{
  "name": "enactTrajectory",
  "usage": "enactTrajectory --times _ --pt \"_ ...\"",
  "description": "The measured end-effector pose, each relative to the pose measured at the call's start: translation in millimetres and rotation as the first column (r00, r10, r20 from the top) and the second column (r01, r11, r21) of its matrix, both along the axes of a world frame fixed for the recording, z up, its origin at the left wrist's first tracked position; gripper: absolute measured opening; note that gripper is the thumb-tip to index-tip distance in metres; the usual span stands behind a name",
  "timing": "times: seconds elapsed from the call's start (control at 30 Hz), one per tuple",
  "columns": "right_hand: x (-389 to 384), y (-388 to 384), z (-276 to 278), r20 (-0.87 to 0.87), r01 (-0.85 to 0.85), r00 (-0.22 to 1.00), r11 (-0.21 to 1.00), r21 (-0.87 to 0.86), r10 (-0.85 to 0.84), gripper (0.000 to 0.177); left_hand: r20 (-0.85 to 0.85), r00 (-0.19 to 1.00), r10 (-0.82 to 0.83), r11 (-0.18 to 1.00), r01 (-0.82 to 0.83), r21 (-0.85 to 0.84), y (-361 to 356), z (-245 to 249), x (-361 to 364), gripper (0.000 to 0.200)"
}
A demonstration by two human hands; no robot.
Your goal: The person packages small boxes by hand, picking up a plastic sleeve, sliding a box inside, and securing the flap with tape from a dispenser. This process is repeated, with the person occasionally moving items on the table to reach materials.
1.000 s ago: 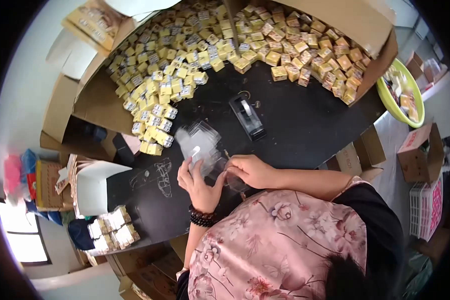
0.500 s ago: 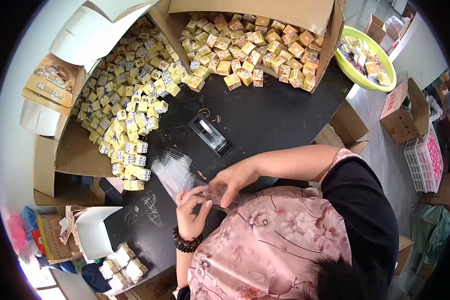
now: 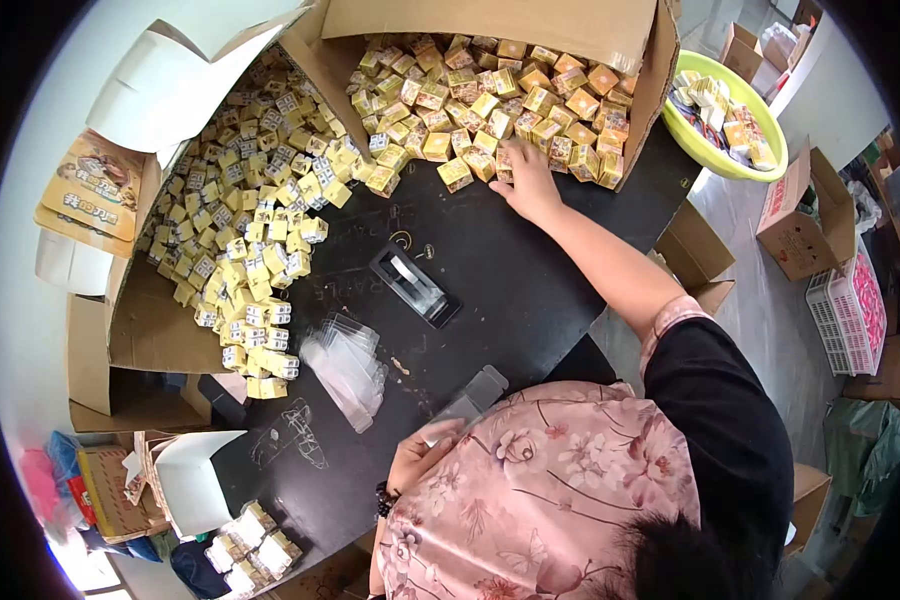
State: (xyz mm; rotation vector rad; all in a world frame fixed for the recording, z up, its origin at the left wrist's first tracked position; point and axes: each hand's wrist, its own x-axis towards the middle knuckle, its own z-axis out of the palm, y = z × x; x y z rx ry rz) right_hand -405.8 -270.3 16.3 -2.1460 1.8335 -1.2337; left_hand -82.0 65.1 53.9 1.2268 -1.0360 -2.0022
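Observation:
My left hand (image 3: 422, 460) is close to my body, its fingers closed on a clear plastic box (image 3: 485, 385) that stands opened out; the floral clothing partly hides both. My right hand (image 3: 532, 187) reaches to the front of a pile of small orange-and-yellow boxes (image 3: 455, 176). Its thumb and fingers are around one small box (image 3: 504, 165) at the pile's edge. Flat clear plastic sleeves (image 3: 345, 370) lie fanned out on the black table (image 3: 500, 290), left of the opened one. Behind them sits a black tape dispenser (image 3: 415, 285).
Small yellow-and-white boxes (image 3: 260, 260) spill from a cardboard carton (image 3: 170, 325) on the left. Another carton (image 3: 490, 20) stands behind the orange-and-yellow pile. A yellow-green basin (image 3: 725, 160) with packs is at the right. Wrapped bundles (image 3: 253, 548) sit at the lower left.
My right hand has left the clear plastic piece and moved far forward to the orange-and-yellow boxes. The plastic piece now stands opened out in my left hand, which has drawn nearer my body.

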Motion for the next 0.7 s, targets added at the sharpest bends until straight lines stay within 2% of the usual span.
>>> enactTrajectory --times 0.03,0.07,0.1,0.13,0.17,0.2,0.23,0.27,0.3,0.33,0.4,0.5,0.57,0.6,0.67,0.7 --pt "-10.0 -11.0 -12.1 -0.015 -0.048 0.999 0.997 0.053 0.049 0.057 -0.001 1.000 0.003 1.000 -0.003 0.001 -1.0 6.0 -2.1 0.034" --pt "-16.2 -12.8 -10.0 -0.035 -0.106 0.994 0.994 0.017 0.107 0.047 0.009 0.999 0.053 0.999 -0.053 -0.004 -3.3 17.4 -5.7 0.037" --pt "-18.3 -8.4 -10.9 0.025 -0.086 0.996 0.990 0.108 0.084 0.046 0.020 0.994 0.108 0.994 -0.108 -0.013 -5.6 24.0 -6.8 0.040" --pt "-15.3 4.5 4.7 0.080 -0.076 0.995 0.977 0.198 0.061 0.044 -0.039 0.988 0.148 0.983 -0.152 -0.104 -7.4 23.2 -3.0 0.045" --pt "-9.8 24.4 20.0 0.205 -0.151 0.974 0.957 0.249 0.100 0.040 0.011 0.978 0.209 0.960 -0.203 -0.195 -9.5 24.1 1.7 0.047" --pt "-1.5 38.9 16.1 0.544 -0.385 0.814 0.890 0.246 0.201 0.037 0.057 0.959 0.277 0.926 -0.250 -0.284 -11.9 24.7 4.0 0.049" --pt "10.6 55.7 10.9 0.813 -0.596 0.534 0.786 0.167 0.233 0.034 -0.003 0.945 0.326 0.889 -0.308 -0.339 -17.4 37.3 -0.2 0.060" --pt "26.5 89.1 33.2 0.947 -0.745 0.307 0.643 0.177 0.095 0.031 0.039 0.941 0.337 0.862 -0.292 -0.414 -25.0 48.8 -5.2 0.068" --pt "44.2 118.0 41.3 0.993 -0.885 -0.098 0.462 -0.058 -0.064 0.029 0.091 0.932 0.351 0.836 -0.268 -0.479 -32.0 55.8 -9.1 0.077" --pt "60.0 142.6 49.9 0.964 -0.939 -0.199 0.316 -0.136 -0.176 0.029 0.068 0.932 0.356 0.807 -0.270 -0.525 -40.0 56.4 -13.3 0.084" --pt "86.4 180.3 62.0 0.933 -0.969 -0.218 0.178 -0.171 -0.287 0.032 0.081 0.925 0.372 0.758 -0.253 -0.601 -53.2 54.0 -21.6 0.096" --pt "104.1 204.0 82.5 0.899 -0.970 -0.244 0.076 -0.233 -0.363 0.038 0.165 0.888 0.429 0.728 -0.231 -0.646 -57.5 57.5 -31.7 0.098" --pt "108.4 207.8 88.6 0.951 -0.983 -0.175 0.094 -0.155 -0.255 0.045 0.110 0.879 0.464 0.688 -0.279 -0.669 -56.3 55.6 -31.5 0.097" --pt "111.7 209.4 88.4 0.951 -0.984 -0.174 0.090 -0.156 -0.255 0.045 0.109 0.877 0.467 0.686 -0.282 -0.671 -54.3 55.0 -30.9 0.097" --pt "119.1 212.9 86.0 0.983 -0.988 -0.055 0.133 -0.078 0.173 0.043 0.063 0.863 0.501 0.695 -0.358 -0.623 -47.3 53.1 -30.4 0.095" --pt "122.1 215.1 84.3 0.983 -0.989 -0.053 0.125 -0.075 0.175 0.043 0.059 0.859 0.508 0.691 -0.366 -0.624 -44.4 51.6 -28.6 0.095"
